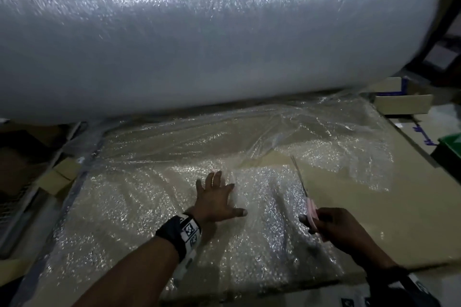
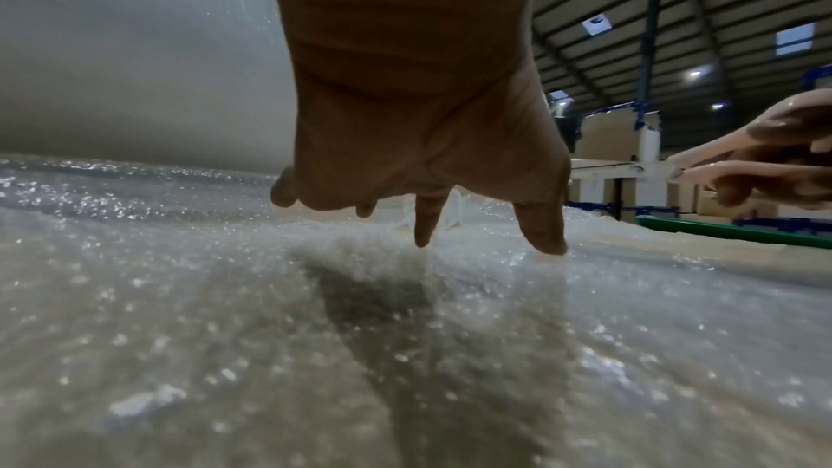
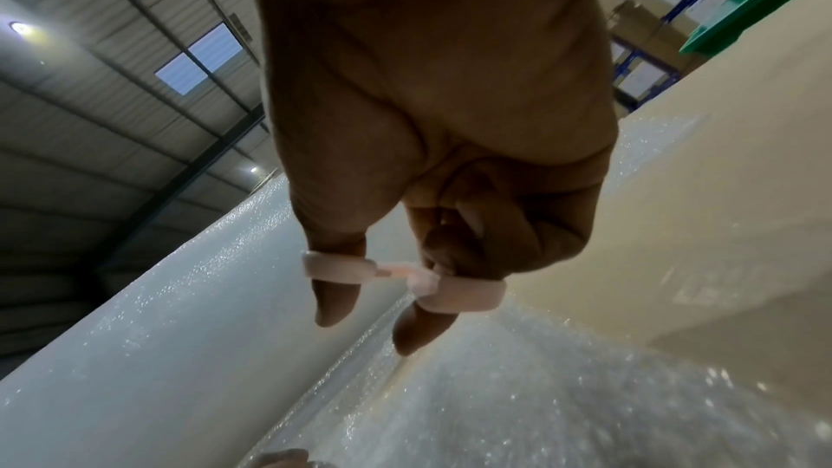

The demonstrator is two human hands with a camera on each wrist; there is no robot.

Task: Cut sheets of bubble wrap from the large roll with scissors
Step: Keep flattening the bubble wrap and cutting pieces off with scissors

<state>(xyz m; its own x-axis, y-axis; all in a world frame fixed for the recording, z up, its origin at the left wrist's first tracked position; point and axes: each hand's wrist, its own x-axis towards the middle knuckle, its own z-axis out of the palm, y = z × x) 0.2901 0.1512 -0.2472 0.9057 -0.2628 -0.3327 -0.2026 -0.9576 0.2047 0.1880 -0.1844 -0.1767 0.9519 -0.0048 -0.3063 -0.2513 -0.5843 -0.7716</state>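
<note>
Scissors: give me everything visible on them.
The scissors have pale pink, plastic-looking loop handles and slim grey metal blades. The right hand holds them, thumb through one loop, a finger through the other. Blades look nearly closed and point away toward the roll, above the bubble wrap. Whether the tips touch the wrap can't be told.

the roll (image 1: 199,32) and sheet (image 1: 149,207) are glossy, bumpy clear plastic; the counter (image 1: 349,207) is matt cardboard; the scissors (image 1: 309,203) have pale pink plastic handles.
</note>
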